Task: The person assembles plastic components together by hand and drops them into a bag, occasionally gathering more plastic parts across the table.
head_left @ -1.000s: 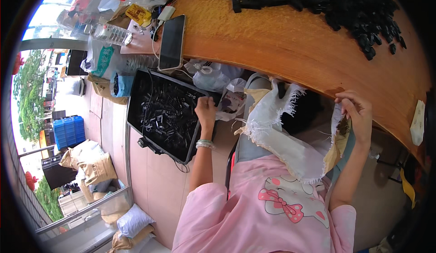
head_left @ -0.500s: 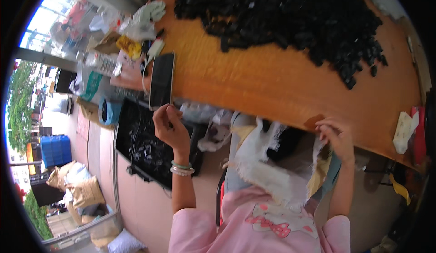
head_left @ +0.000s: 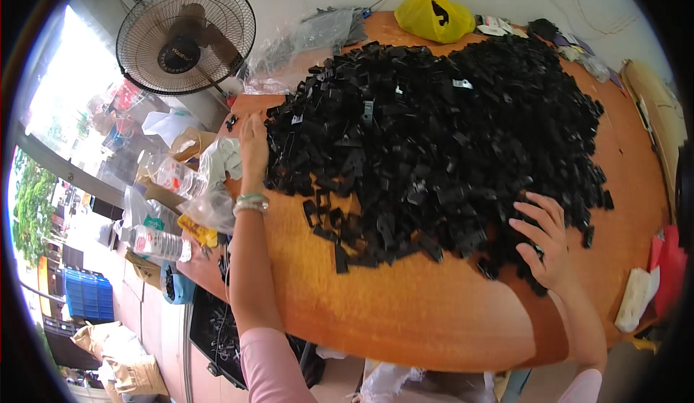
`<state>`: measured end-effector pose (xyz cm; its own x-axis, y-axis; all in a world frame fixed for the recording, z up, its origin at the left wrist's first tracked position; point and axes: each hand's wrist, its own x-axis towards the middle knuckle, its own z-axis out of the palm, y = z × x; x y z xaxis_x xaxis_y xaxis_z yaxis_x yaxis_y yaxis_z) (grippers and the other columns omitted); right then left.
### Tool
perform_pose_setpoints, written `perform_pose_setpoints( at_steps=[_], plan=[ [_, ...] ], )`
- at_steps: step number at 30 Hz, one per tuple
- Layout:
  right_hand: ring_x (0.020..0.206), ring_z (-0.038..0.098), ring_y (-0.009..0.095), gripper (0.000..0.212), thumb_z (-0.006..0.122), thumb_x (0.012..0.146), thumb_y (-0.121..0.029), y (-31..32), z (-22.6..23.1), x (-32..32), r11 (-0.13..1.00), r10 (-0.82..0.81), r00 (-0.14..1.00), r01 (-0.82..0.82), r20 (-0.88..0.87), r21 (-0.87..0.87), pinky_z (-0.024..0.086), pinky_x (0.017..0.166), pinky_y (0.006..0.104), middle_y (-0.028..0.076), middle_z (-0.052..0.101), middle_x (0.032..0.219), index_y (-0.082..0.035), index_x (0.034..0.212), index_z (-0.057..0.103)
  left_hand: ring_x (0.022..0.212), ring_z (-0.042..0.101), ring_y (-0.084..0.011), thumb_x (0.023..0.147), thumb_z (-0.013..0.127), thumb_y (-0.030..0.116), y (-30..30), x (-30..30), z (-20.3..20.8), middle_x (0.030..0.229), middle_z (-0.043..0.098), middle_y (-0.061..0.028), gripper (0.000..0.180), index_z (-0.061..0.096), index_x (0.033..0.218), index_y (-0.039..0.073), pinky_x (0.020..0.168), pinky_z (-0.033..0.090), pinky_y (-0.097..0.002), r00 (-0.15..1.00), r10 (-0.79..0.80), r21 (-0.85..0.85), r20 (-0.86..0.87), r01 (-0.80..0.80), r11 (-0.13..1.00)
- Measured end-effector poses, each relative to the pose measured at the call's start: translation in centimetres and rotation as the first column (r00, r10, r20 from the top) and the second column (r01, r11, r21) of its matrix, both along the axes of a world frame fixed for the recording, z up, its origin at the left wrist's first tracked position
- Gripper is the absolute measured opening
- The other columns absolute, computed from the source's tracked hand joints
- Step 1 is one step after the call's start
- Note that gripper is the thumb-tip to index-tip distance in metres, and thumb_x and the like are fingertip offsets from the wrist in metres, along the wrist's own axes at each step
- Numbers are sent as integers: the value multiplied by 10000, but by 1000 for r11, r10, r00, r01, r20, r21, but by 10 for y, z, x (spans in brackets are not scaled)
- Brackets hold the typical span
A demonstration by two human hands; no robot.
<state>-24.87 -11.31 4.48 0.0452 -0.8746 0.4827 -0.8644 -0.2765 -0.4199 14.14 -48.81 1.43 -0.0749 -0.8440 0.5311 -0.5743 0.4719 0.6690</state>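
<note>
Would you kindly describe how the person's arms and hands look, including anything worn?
The left sleeve and right sleeve are short and light pink. The left hand is ungloved, with a pale green bracelet and a whitish beaded bracelet at its wrist. The right hand is ungloved, without visible jewellery.

Around the desk (head_left: 347,302)

At upper left, a round, dark-caged fan (head_left: 186,36). By the far edge, a yellow plastic bag (head_left: 437,13), with clear plastic wrapping (head_left: 296,45) to its left. Down the left side, two clear bottles (head_left: 157,244). Farther off, a blue crate (head_left: 89,294), brown sacks (head_left: 137,374) and green foliage (head_left: 32,211). At right, a red object (head_left: 668,273) beside a whitish piece (head_left: 636,298).
</note>
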Motion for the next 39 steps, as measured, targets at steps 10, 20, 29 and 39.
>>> perform_pose_setpoints(
  at_steps=[10,20,29,39],
  plan=[
    [1269,364,300,421,537,875,-427,-185,-22,-16,904,258,952,-298,164,308,160,1100,465,125,472,1311,-148,1180,615,1060,533,-206,868,404,644,-111,-37,-40,1100,618,-150,738,622,1081,-29,950,360,-291,973,-198,320,115,152,935],
    [1288,326,329,314,667,794,-339,-150,-32,-3,911,159,966,-223,203,347,257,1068,443,125,416,1367,-146,1040,692,914,544,-103,853,622,402,-17,-87,-3,974,630,-33,494,620,1052,-50,810,426,-260,898,-72,172,434,-5,985],
    [1326,295,287,297,630,820,-296,-98,-40,1,926,157,952,-235,263,296,234,1088,462,109,378,1404,-166,1083,681,818,547,-141,838,598,478,22,-95,-36,832,619,-101,527,639,1033,-11,765,423,-269,954,-299,425,-16,277,862],
    [1336,281,290,307,637,829,-334,-65,-47,1,950,95,960,-167,264,266,229,1096,442,112,380,1410,-194,1098,678,994,601,-216,904,558,314,113,-85,42,1029,653,-159,376,643,1034,-28,851,446,-313,962,-212,87,175,199,976]
  ],
)
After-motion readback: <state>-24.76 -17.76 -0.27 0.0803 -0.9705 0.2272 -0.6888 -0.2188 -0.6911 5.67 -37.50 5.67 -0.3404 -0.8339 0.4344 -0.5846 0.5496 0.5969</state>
